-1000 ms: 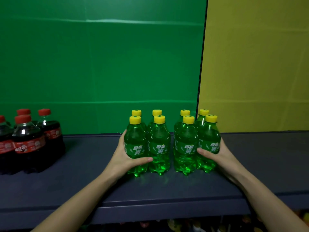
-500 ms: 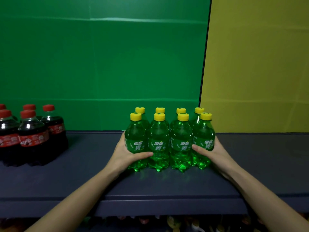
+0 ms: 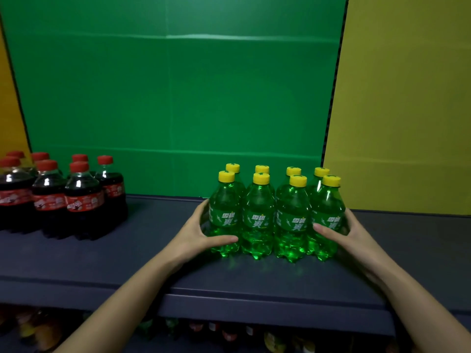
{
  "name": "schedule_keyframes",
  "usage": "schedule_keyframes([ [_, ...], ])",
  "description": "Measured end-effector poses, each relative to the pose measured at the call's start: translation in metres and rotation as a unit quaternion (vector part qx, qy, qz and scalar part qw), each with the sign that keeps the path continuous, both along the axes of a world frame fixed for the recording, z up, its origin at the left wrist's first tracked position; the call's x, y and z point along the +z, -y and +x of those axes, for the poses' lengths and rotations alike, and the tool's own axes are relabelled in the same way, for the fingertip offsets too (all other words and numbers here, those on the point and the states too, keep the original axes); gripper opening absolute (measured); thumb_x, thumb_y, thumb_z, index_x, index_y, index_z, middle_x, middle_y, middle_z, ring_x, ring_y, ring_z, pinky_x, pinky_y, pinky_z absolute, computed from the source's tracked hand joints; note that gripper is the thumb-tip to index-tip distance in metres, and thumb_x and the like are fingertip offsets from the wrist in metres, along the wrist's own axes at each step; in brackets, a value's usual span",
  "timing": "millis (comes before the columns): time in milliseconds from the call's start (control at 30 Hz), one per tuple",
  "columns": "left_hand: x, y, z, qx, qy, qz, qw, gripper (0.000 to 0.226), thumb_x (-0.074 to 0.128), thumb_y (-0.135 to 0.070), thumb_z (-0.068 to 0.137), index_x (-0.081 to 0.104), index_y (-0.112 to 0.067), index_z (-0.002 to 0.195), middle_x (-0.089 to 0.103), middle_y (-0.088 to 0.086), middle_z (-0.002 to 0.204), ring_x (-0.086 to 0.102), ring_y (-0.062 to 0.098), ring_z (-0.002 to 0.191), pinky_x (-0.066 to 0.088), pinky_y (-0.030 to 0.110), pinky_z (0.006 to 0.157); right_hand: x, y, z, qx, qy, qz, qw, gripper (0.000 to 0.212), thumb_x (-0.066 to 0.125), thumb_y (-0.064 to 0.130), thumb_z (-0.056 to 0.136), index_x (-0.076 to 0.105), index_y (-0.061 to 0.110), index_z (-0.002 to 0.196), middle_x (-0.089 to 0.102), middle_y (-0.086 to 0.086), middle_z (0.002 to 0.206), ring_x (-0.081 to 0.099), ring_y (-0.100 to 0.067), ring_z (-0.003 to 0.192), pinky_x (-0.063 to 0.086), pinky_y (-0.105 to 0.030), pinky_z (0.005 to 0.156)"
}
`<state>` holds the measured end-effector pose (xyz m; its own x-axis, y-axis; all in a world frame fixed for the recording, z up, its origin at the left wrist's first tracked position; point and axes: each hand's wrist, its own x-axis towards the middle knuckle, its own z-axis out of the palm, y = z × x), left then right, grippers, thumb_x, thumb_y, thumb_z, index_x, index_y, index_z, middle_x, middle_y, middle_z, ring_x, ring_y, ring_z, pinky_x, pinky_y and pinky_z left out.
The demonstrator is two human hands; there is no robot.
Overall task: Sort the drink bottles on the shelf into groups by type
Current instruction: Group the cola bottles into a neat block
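Several green soda bottles (image 3: 258,215) with yellow caps stand in two tight rows on the dark shelf (image 3: 142,253), right of centre. My left hand (image 3: 195,234) wraps the leftmost front bottle, thumb across its front and fingers behind. My right hand (image 3: 348,233) wraps the rightmost front bottle the same way. The two hands squeeze the group from both sides. Several dark cola bottles (image 3: 84,200) with red caps and red labels stand grouped at the far left of the shelf, apart from the green ones.
A green panel (image 3: 173,98) backs the shelf, with a yellow panel (image 3: 407,98) to the right. Bare shelf surface lies between the two bottle groups. Blurred bottles (image 3: 229,335) on a lower shelf show under the front edge.
The gap in the middle of the green bottles has closed as my hands pressed them together. More of the cola group shows at the left.
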<state>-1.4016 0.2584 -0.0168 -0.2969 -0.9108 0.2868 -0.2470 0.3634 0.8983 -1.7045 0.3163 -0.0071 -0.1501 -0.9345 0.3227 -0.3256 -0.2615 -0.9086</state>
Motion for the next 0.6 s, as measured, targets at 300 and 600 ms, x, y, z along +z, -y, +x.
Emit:
schedule_keyframes([
  [300, 0.003, -0.040, 0.073, 0.073, 0.014, -0.093, 0.993, 0.042, 0.077, -0.043, 0.066, 0.061, -0.028, 0.102, 0.065, -0.014, 0.106, 0.059, 0.001, 0.103, 0.045, 0.023, 0.095, -0.005, -0.034, 0.012, -0.065, 0.036, -0.045, 0.996, 0.079, 0.067, 0.007, 0.078, 0.024, 0.013, 0.144, 0.032, -0.004, 0.150, 0.034, -0.013, 0.133, 0.027, -0.028, 0.107],
  [600, -0.014, -0.067, 0.179, 0.175, 0.017, -0.160, 0.971, 0.012, 0.067, -0.010, 0.081, 0.067, -0.021, 0.076, 0.069, -0.010, 0.084, 0.063, 0.004, 0.074, 0.047, 0.013, 0.068, -0.021, -0.060, 0.110, -0.202, -0.076, -0.180, 0.960, 0.046, 0.069, 0.006, 0.077, 0.048, 0.039, 0.103, 0.047, -0.009, 0.118, 0.051, -0.019, 0.103, 0.038, 0.002, 0.081],
])
